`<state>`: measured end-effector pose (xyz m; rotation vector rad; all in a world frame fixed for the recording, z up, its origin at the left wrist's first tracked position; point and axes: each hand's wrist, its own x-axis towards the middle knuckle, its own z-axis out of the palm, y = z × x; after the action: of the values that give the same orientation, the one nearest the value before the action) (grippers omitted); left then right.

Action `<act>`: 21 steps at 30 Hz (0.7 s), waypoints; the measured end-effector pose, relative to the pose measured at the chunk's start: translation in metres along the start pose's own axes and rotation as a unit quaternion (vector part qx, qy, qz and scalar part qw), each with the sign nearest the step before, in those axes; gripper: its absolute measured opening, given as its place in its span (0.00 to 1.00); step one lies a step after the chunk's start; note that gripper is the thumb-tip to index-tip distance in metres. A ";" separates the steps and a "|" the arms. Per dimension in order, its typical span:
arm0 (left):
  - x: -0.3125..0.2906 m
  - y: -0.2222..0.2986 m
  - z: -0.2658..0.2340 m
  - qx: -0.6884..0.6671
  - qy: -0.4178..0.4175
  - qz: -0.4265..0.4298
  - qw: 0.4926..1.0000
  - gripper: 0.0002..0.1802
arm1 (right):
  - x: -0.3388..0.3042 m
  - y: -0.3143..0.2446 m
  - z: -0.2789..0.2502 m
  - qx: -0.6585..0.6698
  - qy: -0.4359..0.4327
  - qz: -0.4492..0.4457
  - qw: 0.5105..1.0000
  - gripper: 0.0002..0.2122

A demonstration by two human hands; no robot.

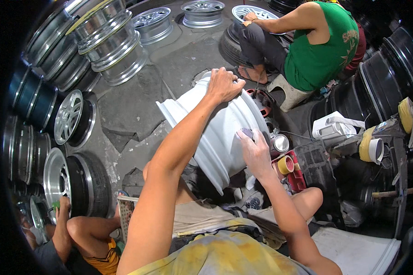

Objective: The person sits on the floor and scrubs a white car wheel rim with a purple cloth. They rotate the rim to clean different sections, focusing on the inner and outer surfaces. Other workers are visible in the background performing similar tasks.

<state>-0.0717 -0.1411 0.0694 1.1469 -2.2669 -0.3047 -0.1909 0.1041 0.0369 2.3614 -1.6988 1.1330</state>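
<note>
A wheel rim [218, 135] coated in pale grey-white lies tilted on its side in front of me, above my lap. My left hand [225, 85] is closed over its far upper edge, fingers curled. My right hand [256, 153] presses a small dark purplish-grey pad, which looks like sandpaper [247, 133], against the outer barrel near the right side. The thumb and fingers close around the pad, partly hiding it. What supports the rim underneath is mostly hidden.
At right are a can [280, 143], a tape roll [286, 165], a red crate [297, 176] and a white jug [333, 126]. Stacked rims [108, 41] stand left. A person in green [323, 50] handles another rim far right; another person's hand [63, 206] works at lower left.
</note>
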 end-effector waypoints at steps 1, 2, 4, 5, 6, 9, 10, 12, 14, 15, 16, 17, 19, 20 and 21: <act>-0.002 0.001 0.001 0.007 -0.005 -0.002 1.000 0.29 | 0.001 -0.001 -0.004 0.024 -0.008 0.009 1.000 0.19; 0.000 -0.003 0.003 -0.009 0.030 0.012 0.999 0.30 | 0.005 -0.001 -0.004 0.007 -0.010 0.006 1.000 0.19; -0.004 -0.001 0.003 -0.024 0.020 -0.005 0.999 0.29 | 0.023 0.001 -0.001 -0.030 -0.008 -0.002 1.000 0.19; -0.004 0.002 0.001 -0.023 0.010 -0.005 1.000 0.29 | 0.027 0.007 0.007 -0.060 0.014 -0.018 0.998 0.19; -0.003 0.005 -0.001 -0.022 0.000 -0.005 1.000 0.29 | 0.022 0.009 0.005 -0.049 0.020 -0.015 0.998 0.18; -0.001 -0.001 -0.003 -0.005 -0.003 -0.007 1.000 0.29 | -0.014 0.011 0.001 -0.006 0.014 -0.001 1.000 0.18; -0.004 0.002 -0.002 -0.001 -0.003 -0.007 1.000 0.29 | -0.014 0.011 0.000 -0.010 0.009 -0.009 1.000 0.19; -0.007 0.004 -0.003 -0.025 0.049 -0.003 0.998 0.29 | -0.007 0.014 -0.002 -0.017 -0.001 -0.025 1.000 0.21; -0.003 -0.002 0.002 -0.016 0.016 0.001 1.000 0.28 | 0.013 0.009 0.004 -0.032 0.009 -0.025 0.999 0.21; -0.001 -0.004 0.005 -0.013 0.019 0.003 1.000 0.27 | 0.018 0.007 0.005 -0.031 0.005 -0.017 0.999 0.21; 0.001 -0.003 0.003 -0.012 0.021 0.005 1.000 0.26 | 0.022 0.006 0.006 -0.031 -0.001 -0.007 0.999 0.21; -0.002 -0.002 0.002 -0.007 0.016 -0.002 1.000 0.26 | 0.014 0.005 0.000 -0.037 0.005 -0.016 0.999 0.21; -0.002 -0.003 0.001 0.002 0.005 0.001 1.000 0.27 | -0.008 0.005 -0.004 -0.021 0.002 -0.005 1.000 0.20; -0.004 -0.004 0.001 0.006 -0.002 -0.001 1.000 0.27 | -0.012 0.003 -0.005 -0.012 -0.001 0.000 1.000 0.19; -0.005 -0.009 0.005 -0.004 0.022 -0.001 1.000 0.27 | -0.009 0.006 -0.005 -0.019 -0.009 -0.006 1.000 0.18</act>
<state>-0.0661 -0.1424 0.0592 1.1402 -2.2241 -0.2865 -0.1996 0.1109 0.0337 2.3639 -1.6927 1.0702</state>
